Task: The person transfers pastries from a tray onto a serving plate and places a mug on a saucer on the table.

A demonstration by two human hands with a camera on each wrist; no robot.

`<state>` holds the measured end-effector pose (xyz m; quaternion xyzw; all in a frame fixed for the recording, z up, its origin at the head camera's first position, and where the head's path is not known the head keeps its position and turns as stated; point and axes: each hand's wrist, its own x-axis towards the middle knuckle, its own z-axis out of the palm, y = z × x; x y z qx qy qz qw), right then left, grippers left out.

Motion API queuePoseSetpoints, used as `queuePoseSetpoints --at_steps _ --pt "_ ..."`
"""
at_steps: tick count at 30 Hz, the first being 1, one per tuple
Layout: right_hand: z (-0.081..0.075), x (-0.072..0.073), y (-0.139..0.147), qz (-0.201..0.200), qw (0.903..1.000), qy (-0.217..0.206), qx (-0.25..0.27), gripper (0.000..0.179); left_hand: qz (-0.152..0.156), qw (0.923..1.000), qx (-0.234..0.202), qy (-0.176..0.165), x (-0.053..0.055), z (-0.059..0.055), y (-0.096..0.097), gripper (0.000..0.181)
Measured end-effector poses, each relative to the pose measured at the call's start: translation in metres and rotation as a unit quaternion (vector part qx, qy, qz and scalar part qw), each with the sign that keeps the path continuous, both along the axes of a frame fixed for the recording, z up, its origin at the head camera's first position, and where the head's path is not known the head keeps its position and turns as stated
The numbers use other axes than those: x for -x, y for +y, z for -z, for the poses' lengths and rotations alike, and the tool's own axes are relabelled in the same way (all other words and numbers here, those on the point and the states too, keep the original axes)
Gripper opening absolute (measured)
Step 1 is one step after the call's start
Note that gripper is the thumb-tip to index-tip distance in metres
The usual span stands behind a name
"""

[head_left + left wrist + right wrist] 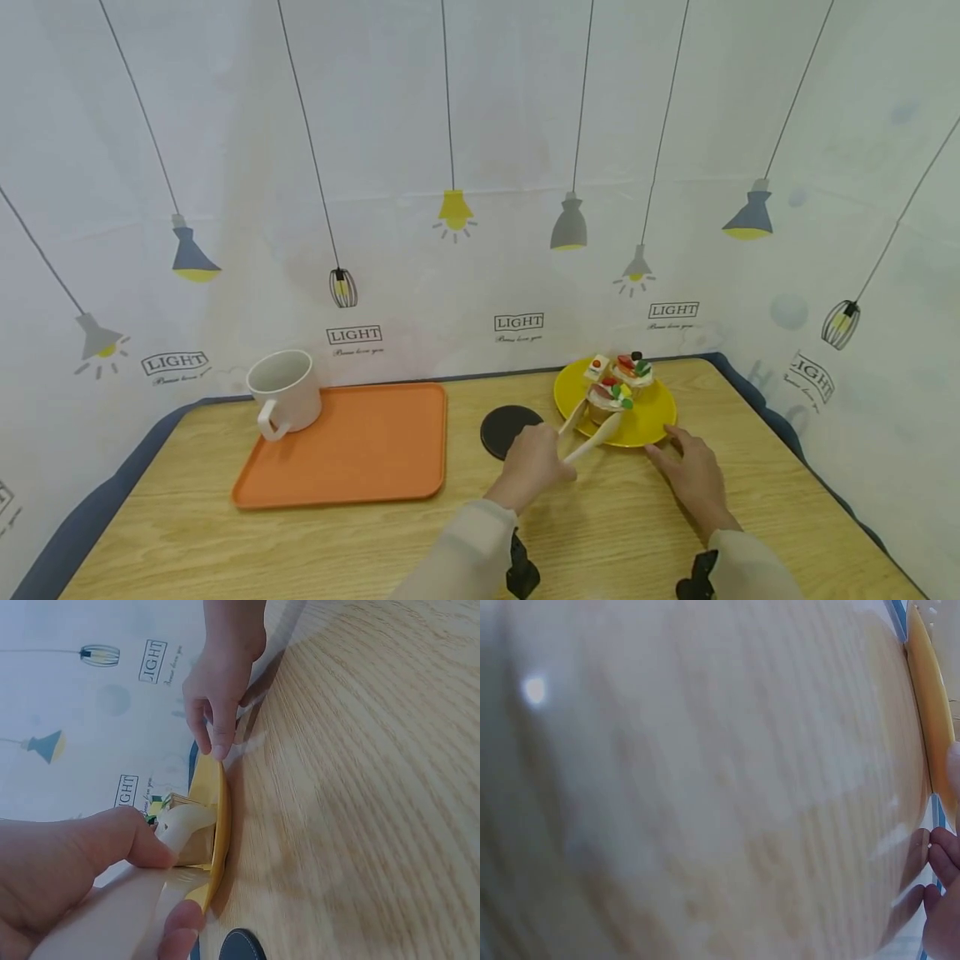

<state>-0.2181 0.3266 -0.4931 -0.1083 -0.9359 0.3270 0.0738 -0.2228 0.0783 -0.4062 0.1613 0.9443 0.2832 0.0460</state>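
Observation:
My left hand (534, 467) grips pale tongs (596, 437), whose two arms stand at either side of a small fruit-topped cupcake (604, 408). The cupcake sits at the near left of a yellow plate (651, 421). Behind it are another fruit-topped cake (632, 370) and a small square cake piece (597, 367). In the left wrist view the tongs' tips (187, 817) lie against the cupcake's side. My right hand (693, 475) holds the plate's near right rim between thumb and fingers; in the right wrist view only part of that hand (946, 900) shows.
A round black coaster (501, 429) lies just left of the plate, near my left hand. Farther left, an orange tray (360, 450) has a white mug (294, 392) on its back left corner. A printed white curtain (510, 275) closes off the wooden table's (600, 525) back.

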Motion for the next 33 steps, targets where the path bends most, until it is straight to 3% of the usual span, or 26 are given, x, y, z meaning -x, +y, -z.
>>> queuePoseSetpoints --at_steps 18,33 --pt "0.001 0.000 0.001 -0.004 1.0000 -0.003 0.000 0.072 0.001 0.9998 -0.008 -0.017 0.000 -0.005 -0.002 0.030" --pt "0.002 0.000 0.000 0.009 0.9999 -0.004 -0.002 0.072 -0.005 0.9989 0.005 -0.047 0.003 -0.017 -0.005 0.031"
